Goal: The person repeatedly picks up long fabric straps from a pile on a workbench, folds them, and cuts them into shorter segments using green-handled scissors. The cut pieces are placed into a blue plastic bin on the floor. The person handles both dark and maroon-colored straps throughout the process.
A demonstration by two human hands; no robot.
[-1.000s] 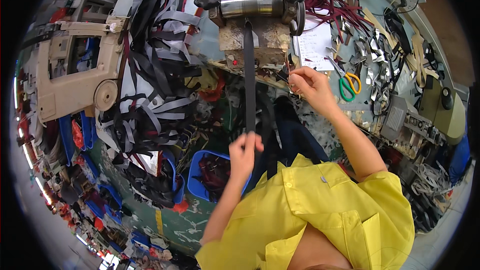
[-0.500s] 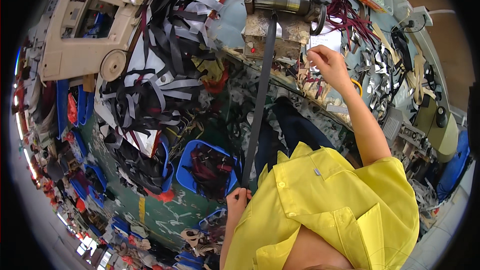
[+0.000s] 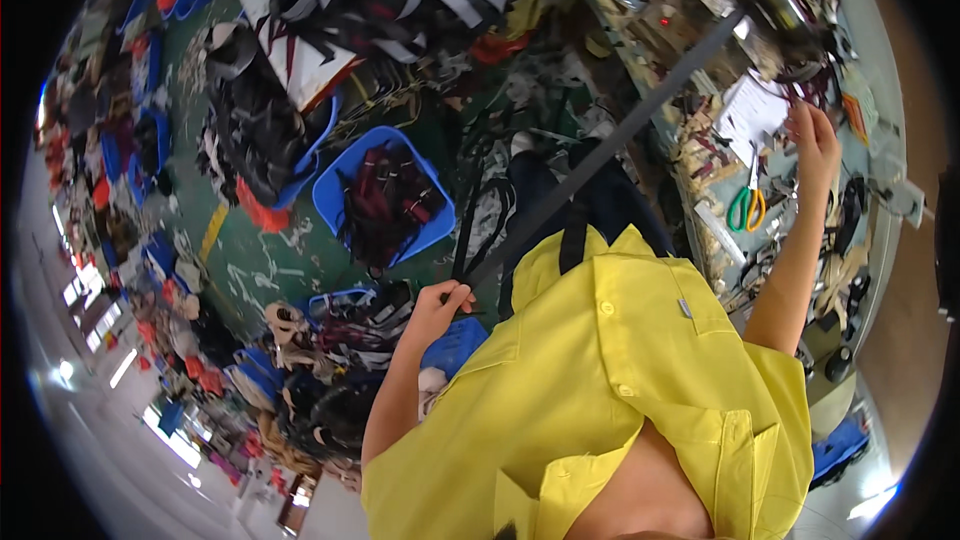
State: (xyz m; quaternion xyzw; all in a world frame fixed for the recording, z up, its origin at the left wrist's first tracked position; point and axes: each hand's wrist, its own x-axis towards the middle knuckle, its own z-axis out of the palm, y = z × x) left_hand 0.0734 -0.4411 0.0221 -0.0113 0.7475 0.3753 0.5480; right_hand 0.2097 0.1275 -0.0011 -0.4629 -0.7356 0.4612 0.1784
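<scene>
While taut, flat woven strap (image 3: 610, 145), left hand (image 3: 440, 305) gripping

We look down on a green floor (image 3: 262, 262) with worn pale patches. Blue bins (image 3: 385, 202) of dark straps sit near the centre and along ten o'clock. A cluttered workbench (image 3: 880, 130) curves from one to three o'clock, with green-handled scissors (image 3: 745, 208) on it. Bright light (image 3: 62, 372) glares at eight o'clock.

Black strap (image 3: 600, 155), blue bin (image 3: 335, 190), green-handled scissors (image 3: 745, 205).
</scene>
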